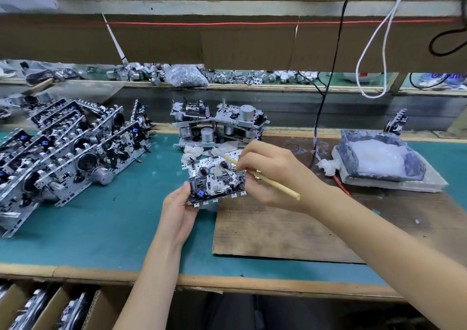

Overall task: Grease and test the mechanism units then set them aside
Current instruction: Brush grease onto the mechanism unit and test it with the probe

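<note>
A metal mechanism unit [214, 180] with black reels and a small blue part is held tilted above the green bench mat. My left hand [178, 209] grips its lower left edge. My right hand [271, 175] pinches a thin wooden brush stick [273, 182] whose tip lies on the unit's upper right, near a reel. The fingers of that hand also touch the unit's right edge. A grey tray of whitish grease [379, 156] sits to the right on a plastic-wrapped block.
Several mechanism units [68, 150] lie stacked at the left, and more units [217, 125] are piled behind the held one. A worn cardboard sheet [278, 228] covers the bench's right half. White rag wads [327, 166], a black cable [318, 117] and boxed units [38, 309] are nearby.
</note>
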Motion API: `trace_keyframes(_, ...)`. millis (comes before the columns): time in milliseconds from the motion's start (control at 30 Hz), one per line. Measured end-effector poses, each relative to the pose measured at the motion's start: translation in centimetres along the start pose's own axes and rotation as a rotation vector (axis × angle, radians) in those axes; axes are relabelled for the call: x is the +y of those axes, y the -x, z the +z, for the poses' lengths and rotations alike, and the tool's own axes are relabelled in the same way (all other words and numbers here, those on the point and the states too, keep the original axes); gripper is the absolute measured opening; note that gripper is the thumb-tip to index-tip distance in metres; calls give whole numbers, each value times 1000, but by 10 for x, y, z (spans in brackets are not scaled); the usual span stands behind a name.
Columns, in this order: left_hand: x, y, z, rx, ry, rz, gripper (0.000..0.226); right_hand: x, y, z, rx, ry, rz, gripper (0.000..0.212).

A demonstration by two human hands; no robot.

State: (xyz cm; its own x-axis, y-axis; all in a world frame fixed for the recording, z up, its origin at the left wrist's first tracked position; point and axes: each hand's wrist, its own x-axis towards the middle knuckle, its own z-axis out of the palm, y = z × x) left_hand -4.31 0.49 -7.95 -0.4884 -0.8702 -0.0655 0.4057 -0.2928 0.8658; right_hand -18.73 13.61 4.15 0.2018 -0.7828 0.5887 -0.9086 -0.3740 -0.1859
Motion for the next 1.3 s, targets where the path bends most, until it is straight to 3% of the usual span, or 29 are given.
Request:
trace_keyframes(567, -3, -2, -3, -44, 3, 14, 34, 2, 3, 12, -87, -32, -31, 13)
trace_keyframes(667, -3, -3, -3, -42, 12, 15, 44, 2, 4, 12, -93, -20, -27, 13)
trace_keyframes(833, -3, -3, -5, -53, 19, 30, 48, 4, 9, 8, 98, 152, 51, 13)
trace_keyframes(933, -4, -4, -7, -51, 31, 18, 50, 17, 19, 0, 178, 336, 241, 13)
trace_keyframes(1000, -4, -6, -6, -44, 45, 11, 53, 30, 30, -8, 79, 513, 471, 16)
trace_keyframes(1133, -6, -8, -2, -51, 74, 1, 58, 51, 58, -27, -306, 791, 956, 28)
trace_keyframes(1300, -7, -8, 9, -78, 114, -6, 63, 52, 84, -25, -569, 797, 1016, 30)
